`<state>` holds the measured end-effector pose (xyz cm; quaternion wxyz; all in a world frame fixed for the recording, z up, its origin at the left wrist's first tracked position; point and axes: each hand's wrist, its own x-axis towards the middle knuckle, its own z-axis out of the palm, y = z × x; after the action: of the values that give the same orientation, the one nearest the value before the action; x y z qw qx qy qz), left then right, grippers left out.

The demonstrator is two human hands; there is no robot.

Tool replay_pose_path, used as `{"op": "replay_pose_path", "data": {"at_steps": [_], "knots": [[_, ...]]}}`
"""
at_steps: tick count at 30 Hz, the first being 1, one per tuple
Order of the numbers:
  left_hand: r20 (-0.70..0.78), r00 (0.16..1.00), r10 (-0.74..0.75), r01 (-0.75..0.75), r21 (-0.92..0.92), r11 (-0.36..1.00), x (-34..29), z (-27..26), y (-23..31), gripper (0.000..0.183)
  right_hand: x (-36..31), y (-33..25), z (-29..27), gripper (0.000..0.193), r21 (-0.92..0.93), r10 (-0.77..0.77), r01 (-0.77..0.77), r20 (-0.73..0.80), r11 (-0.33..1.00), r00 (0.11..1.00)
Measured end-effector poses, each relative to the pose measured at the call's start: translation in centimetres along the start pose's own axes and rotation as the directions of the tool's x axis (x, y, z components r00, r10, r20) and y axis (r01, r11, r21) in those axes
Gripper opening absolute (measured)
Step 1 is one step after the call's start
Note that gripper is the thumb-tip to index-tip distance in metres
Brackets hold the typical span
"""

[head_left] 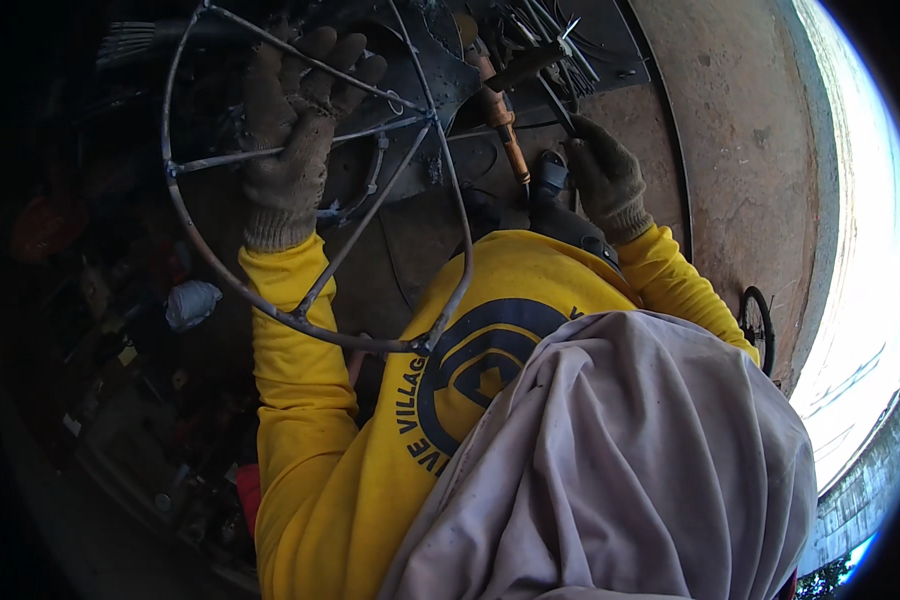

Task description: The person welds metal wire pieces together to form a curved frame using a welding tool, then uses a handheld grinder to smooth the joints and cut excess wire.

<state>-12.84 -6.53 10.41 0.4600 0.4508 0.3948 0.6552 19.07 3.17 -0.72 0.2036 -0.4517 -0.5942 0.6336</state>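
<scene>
My left hand (pixel 295 150), in a dirty knitted glove, is closed round a thin rod of a round metal frame (pixel 315 335). The frame is a ring of dark rod with several welded spokes, held tilted in front of my left arm. My gloved right hand (pixel 607 178) is closed on the thin handle of a hammer (pixel 526 66), its dark head pointing away from me. Between the hands lies an orange-handled tool with a tapered tip (pixel 503 112), its exact kind unclear. Both my sleeves are yellow.
Several metal rods (pixel 565 45) lie on a dark metal surface (pixel 620 60) at the far side. Brown floor (pixel 735 110) stretches to the right, where a wheel (pixel 757 325) shows. A crumpled pale bag (pixel 192 304) and dim clutter are on the left. Mauve cloth (pixel 620 450) covers the lower view.
</scene>
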Motion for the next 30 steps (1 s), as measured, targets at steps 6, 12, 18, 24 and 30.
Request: {"op": "replay_pose_path", "data": {"at_steps": [6, 12, 18, 24, 30], "knots": [[-0.002, 0.998, 0.070, -0.070, -0.065, 0.995, 0.9, 2.1, 2.0, 0.077, 1.3, 1.1, 0.1, 0.037, -0.049, -0.119, 0.116, -0.066, 0.992, 0.991], [-0.029, 0.995, 0.091, -0.092, -0.019, 0.996, 0.8, 2.3, 2.3, 0.077, 2.1, -0.8, 0.8, 0.040, -0.013, -0.145, 0.145, -0.034, 0.989, 0.989], [-0.054, 0.997, -0.061, 0.057, -0.082, 0.995, 1.1, 3.9, 2.9, 0.073, 5.8, -2.7, 2.3, 0.054, 0.144, -0.448, 0.441, 0.019, 0.886, 0.894], [-0.096, 0.975, -0.199, 0.210, 0.132, 0.969, -0.4, 4.1, 2.0, 0.061, 5.2, -10.6, 3.5, 0.049, 0.060, -0.231, 0.225, 0.135, 0.972, 0.964], [-0.149, 0.956, -0.252, 0.219, -0.207, 0.954, -2.1, 3.3, 0.8, 0.062, 5.6, -9.7, 4.8, 0.040, 0.571, -0.017, -0.075, 0.155, 0.817, 0.988]]}}
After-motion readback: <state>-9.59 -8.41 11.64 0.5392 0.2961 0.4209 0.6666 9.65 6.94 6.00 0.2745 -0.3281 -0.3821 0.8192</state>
